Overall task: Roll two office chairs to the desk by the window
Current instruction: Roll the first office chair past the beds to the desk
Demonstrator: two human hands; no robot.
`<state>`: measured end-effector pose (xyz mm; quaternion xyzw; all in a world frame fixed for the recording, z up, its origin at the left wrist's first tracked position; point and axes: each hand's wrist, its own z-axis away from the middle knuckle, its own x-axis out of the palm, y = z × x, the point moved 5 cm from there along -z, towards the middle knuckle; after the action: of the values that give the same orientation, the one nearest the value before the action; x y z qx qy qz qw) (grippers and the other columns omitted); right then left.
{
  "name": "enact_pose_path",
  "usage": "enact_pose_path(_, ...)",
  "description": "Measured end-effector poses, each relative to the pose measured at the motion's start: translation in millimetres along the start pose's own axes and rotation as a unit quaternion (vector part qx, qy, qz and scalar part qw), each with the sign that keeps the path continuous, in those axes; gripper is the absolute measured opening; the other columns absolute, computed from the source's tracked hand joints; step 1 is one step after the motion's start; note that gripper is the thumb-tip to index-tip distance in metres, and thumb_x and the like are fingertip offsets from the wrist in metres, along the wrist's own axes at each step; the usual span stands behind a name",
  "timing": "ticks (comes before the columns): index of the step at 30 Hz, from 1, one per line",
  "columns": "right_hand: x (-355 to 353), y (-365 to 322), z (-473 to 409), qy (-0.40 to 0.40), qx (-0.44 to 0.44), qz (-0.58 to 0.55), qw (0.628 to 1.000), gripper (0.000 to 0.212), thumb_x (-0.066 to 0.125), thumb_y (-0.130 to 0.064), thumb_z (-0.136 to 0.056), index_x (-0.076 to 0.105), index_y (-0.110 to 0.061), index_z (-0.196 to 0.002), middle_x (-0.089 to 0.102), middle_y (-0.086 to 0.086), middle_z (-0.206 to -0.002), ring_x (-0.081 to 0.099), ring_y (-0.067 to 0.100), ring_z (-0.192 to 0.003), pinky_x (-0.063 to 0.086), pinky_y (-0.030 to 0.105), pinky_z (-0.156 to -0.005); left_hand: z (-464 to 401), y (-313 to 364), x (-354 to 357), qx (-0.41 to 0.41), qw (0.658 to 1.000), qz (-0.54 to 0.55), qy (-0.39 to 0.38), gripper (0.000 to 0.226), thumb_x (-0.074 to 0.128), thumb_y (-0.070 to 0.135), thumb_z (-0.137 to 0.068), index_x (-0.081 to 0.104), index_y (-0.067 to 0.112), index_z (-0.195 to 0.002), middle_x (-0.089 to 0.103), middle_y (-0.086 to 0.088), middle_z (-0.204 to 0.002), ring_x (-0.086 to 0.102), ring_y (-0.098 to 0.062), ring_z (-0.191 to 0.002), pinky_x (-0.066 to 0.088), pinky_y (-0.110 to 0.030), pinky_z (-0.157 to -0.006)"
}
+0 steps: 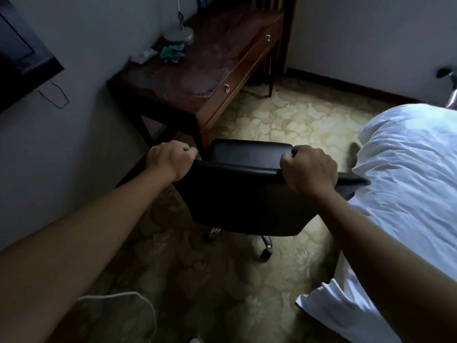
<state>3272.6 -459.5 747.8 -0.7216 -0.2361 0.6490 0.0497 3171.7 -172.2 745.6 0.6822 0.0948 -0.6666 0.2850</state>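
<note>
The room is dim, with pale grey walls (94,28) and a dark wooden skirting board (346,86) along the far wall. A yellowish floral carpet (284,120) covers the floor. A bed with rumpled white bedding (408,174) fills the right side, and a dark flat screen (17,55) hangs on the left wall

dim room, soft blur, wide-angle bending; carpet (284,120) brightest ahead.

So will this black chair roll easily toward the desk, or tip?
The black chair probably rolls: casters show beneath. Patterned carpet may add drag. With left hand and right hand gripping the backrest top, hard pushes might tip it forward.
</note>
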Motion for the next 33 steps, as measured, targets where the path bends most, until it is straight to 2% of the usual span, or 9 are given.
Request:
enact_pose_path(3, -6, 20, -25, 0.007, -0.026, 0.000, 1.000, 0.032, 0.039, -0.034, -0.076, 0.046, -0.014, -0.052, 0.045, 0.002, -0.051, 0.038, 0.020, -0.046, 0.019, 0.028, -0.047, -2, 21, 9, -0.016, 1.000, -0.004, 0.005, 0.043, 0.037, 0.046, -0.076, 0.068, 0.018, -0.072, 0.067, -0.012, -0.082, 0.053, -0.032, -0.072, 0.037, -0.036, -0.066)
enact_pose_path(7, -15, 55, -73, 0.014, -0.062, -0.004, 0.998, 0.033, 0.036, -0.036, -0.074, 0.045, -0.014, -0.051, 0.046, 0.002, -0.050, 0.040, 0.021, -0.046, 0.021, 0.028, -0.047, -12, 65, 18, -0.034, 0.999, -0.002, 0.032, 0.041, 0.038, 0.044, -0.079, 0.065, 0.016, -0.066, 0.056, -0.004, -0.066, 0.059, -0.035, -0.077, 0.035, -0.036, -0.064)
enact_pose_path(10, -20, 86, -109, 0.009, -0.084, -0.006, 0.996, 0.032, 0.036, -0.035, -0.071, 0.045, -0.012, -0.051, 0.047, 0.004, -0.049, 0.043, 0.025, -0.047, 0.025, 0.028, -0.047, -19, 105, 33, -0.043, 0.999, -0.015, 0.024, 0.048, 0.035, 0.043, -0.083, 0.073, 0.014, -0.085, 0.069, -0.011, -0.087, 0.062, -0.036, -0.087, 0.034, -0.036, -0.066)
enact_pose_path(14, -24, 125, -169, -0.027, -0.096, 0.030, 0.995, 0.027, 0.034, -0.031, -0.069, 0.046, -0.010, -0.055, 0.051, 0.007, -0.057, 0.046, 0.031, -0.057, 0.027, 0.030, -0.049, -36, 161, 56, -0.042, 0.999, 0.009, -0.028, 0.054, 0.029, 0.039, -0.084, 0.071, 0.011, -0.101, 0.069, -0.015, -0.106, 0.061, -0.036, -0.098, 0.037, -0.038, -0.072)
enact_pose_path(20, -22, 151, -237, -0.050, -0.097, 0.068, 0.992, 0.026, 0.038, -0.020, -0.080, 0.060, -0.008, -0.074, 0.062, 0.017, -0.084, 0.051, 0.034, -0.077, 0.030, 0.034, -0.065, -62, 235, 77, -0.002, 0.999, 0.044, -0.015, 0.055, 0.023, 0.037, -0.093, 0.068, 0.013, -0.112, 0.063, -0.015, -0.115, 0.056, -0.033, -0.105, 0.041, -0.042, -0.083)
enact_pose_path(22, -21, 146, -245, -0.050, -0.125, 0.092, 0.987, 0.028, 0.032, -0.025, -0.079, 0.055, -0.013, -0.068, 0.060, 0.014, -0.082, 0.054, 0.032, -0.081, 0.029, 0.036, -0.071, -71, 257, 81, 0.033, 0.999, 0.041, -0.001, 0.056, 0.022, 0.043, -0.097, 0.068, 0.014, -0.111, 0.062, -0.015, -0.113, 0.054, -0.032, -0.104, 0.041, -0.043, -0.085)
enact_pose_path(25, -17, 141, -257, -0.042, -0.154, 0.107, 0.981, 0.027, 0.027, -0.030, -0.077, 0.046, -0.019, -0.061, 0.050, 0.001, -0.073, 0.045, 0.022, -0.073, 0.027, 0.038, -0.080, -90, 288, 84, 0.066, 0.997, 0.032, 0.003, 0.063, 0.021, 0.053, -0.097, 0.070, 0.015, -0.103, 0.065, -0.013, -0.105, 0.056, -0.031, -0.099, 0.041, -0.042, -0.081)
enact_pose_path(30, -16, 150, -295, -0.105, -0.172, 0.162, 0.966, 0.027, 0.041, -0.027, -0.083, 0.050, -0.018, -0.059, 0.054, 0.002, -0.072, 0.047, 0.022, -0.077, 0.025, 0.037, -0.076, -107, 312, 90, 0.045, 0.998, 0.037, -0.011, 0.067, 0.018, 0.059, -0.096, 0.069, 0.016, -0.104, 0.064, -0.011, -0.104, 0.058, -0.029, -0.095, 0.038, -0.040, -0.074)
enact_pose_path(33, -21, 162, -333, -0.124, -0.172, 0.179, 0.961, 0.022, 0.046, -0.029, -0.083, 0.063, -0.021, -0.071, 0.061, 0.004, -0.079, 0.052, 0.026, -0.079, 0.025, 0.037, -0.074, -123, 332, 94, 0.022, 0.998, 0.061, -0.025, 0.067, 0.019, 0.060, -0.094, 0.067, 0.017, -0.109, 0.061, -0.012, -0.107, 0.057, -0.029, -0.095, 0.036, -0.040, -0.073)
